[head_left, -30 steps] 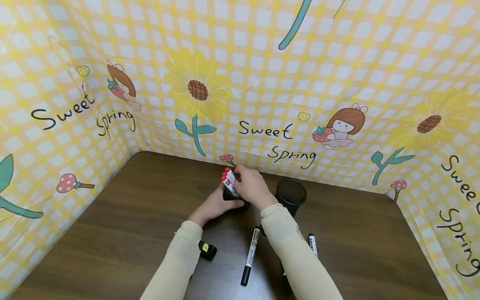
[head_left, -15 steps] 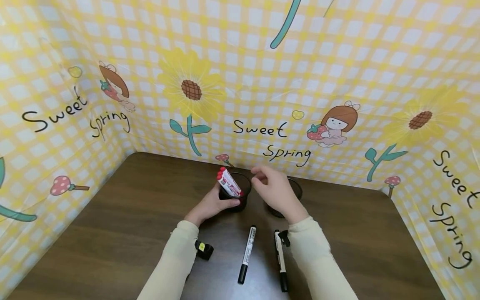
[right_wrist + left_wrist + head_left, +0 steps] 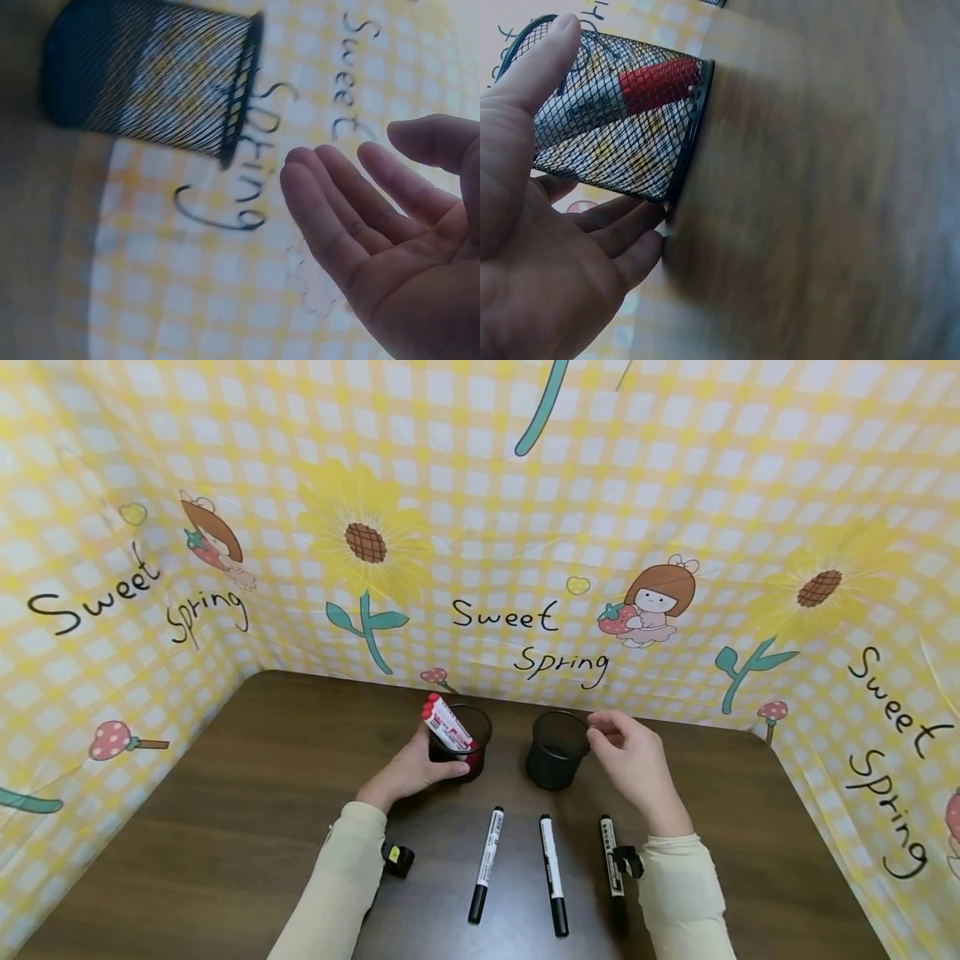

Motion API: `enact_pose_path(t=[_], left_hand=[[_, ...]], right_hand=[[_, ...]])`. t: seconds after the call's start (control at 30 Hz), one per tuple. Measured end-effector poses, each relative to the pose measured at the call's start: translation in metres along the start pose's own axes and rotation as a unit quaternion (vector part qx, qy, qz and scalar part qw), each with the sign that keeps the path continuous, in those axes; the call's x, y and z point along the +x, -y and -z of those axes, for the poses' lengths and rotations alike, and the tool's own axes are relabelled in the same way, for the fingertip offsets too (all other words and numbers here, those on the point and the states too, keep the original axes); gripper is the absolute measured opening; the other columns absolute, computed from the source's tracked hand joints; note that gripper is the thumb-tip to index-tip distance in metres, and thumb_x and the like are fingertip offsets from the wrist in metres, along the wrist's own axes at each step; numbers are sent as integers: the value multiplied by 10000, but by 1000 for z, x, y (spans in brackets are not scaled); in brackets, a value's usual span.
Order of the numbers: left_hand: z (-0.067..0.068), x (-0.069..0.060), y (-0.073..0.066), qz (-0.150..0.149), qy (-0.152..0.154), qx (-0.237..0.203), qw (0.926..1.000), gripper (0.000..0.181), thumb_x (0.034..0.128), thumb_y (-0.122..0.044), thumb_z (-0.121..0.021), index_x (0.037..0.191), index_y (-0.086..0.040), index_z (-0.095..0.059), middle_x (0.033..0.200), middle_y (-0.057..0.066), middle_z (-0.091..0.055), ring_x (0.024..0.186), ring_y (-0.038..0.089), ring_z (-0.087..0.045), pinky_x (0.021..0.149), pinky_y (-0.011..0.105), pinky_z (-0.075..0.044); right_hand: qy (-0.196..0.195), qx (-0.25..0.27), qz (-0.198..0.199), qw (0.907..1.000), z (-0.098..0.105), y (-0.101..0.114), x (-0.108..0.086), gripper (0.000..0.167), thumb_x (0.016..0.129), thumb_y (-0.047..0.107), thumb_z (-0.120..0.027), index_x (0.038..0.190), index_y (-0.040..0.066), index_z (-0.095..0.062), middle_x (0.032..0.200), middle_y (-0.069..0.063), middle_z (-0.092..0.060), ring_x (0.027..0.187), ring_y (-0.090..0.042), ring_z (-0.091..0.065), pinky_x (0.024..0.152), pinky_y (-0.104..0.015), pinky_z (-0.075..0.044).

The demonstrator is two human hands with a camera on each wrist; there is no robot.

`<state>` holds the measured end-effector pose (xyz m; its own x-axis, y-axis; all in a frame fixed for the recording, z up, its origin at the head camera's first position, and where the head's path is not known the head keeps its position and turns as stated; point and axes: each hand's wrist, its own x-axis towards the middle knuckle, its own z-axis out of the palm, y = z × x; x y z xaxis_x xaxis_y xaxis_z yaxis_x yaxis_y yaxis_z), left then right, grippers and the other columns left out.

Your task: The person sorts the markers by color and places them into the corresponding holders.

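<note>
Now a black mesh cup stands near the back of the table, left of the middle, with a small bunch of red-ended markers leaning in it toward its left side. Their exact number is hard to make out, since they overlap. The left hand grips this cup: the thumb lies along the near side and the fingers are bent around the opposite side, close to the base.

To the right, apart from it, stands a second mesh cup, upright. The right hand is just beside its rim, holding nothing; its fingers are loosely bent and the thumb is spread a little away from them.

Nearer the person, three white-and-black markers lie side by side, well apart: a left one, slanting, a middle one, and a right one, partly covered by the black wrist camera. Cream sleeves cover both forearms. Behind the dark wooden table hangs a yellow checked cloth printed with sunflowers, strawberries and the words "Sweet Spring".
</note>
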<state>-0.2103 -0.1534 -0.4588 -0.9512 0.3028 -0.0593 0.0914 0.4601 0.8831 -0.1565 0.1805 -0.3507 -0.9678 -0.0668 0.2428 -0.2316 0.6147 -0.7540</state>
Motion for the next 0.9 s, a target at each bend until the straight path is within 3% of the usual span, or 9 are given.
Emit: enact_pose_path(t=[0.17, 0.37, 0.53, 0.73, 0.9], left_hand=[[3, -1, 2, 51, -26, 71, 10000, 1163, 852, -424, -819, 1607, -52, -17, 1637, 221, -152, 1471, 349, -224, 1157, 511, -238], [4, -1, 2, 93, -155, 110, 9998, 1145, 857, -436, -811, 1607, -63, -30, 1621, 238, -199, 1456, 368, -258, 1150, 523, -248], [3, -3, -3, 256, -212, 28, 9994, 1188, 848, -454, -813, 1616, -90, 17, 1624, 243, -189, 1458, 381, -252, 1148, 539, -248], [-1, -5, -5, 264, -219, 18, 9994, 1156, 855, -457, -806, 1614, -59, -30, 1619, 236, -218, 1461, 363, -253, 1151, 534, -245], [-2, -4, -7, 216, -263, 122, 9993, 1123, 854, -462, -805, 1611, -58, -81, 1605, 236, -255, 1445, 364, -288, 1144, 538, -256]], right_hand=[[270, 108, -297, 9991, -1, -22, 2, 297, 1012, 179, -624, 1277, 45, -635, 1152, -144, -662, 1058, -314, -640, 883, -488, -506], [908, 234, -699, 9931, -10, -45, 10, 792, 968, 418, -687, 1583, 115, -291, 1465, -243, -445, 1336, -414, -451, 1012, -591, -417], [1398, 414, -892, 9853, -18, -62, 17, 1072, 893, 489, -755, 1634, 168, -51, 1592, -274, -233, 1435, -447, -290, 1072, -620, -338], [1940, 675, -731, 9759, -27, -75, 26, 1106, 876, 436, -791, 1633, 167, -31, 1633, -231, -145, 1371, -467, -370, 1030, -587, -400], [2032, 661, -509, 9756, -31, -77, 34, 1098, 849, 412, -824, 1630, 163, -93, 1618, -221, -195, 1161, -397, -549, 975, -548, -435]])
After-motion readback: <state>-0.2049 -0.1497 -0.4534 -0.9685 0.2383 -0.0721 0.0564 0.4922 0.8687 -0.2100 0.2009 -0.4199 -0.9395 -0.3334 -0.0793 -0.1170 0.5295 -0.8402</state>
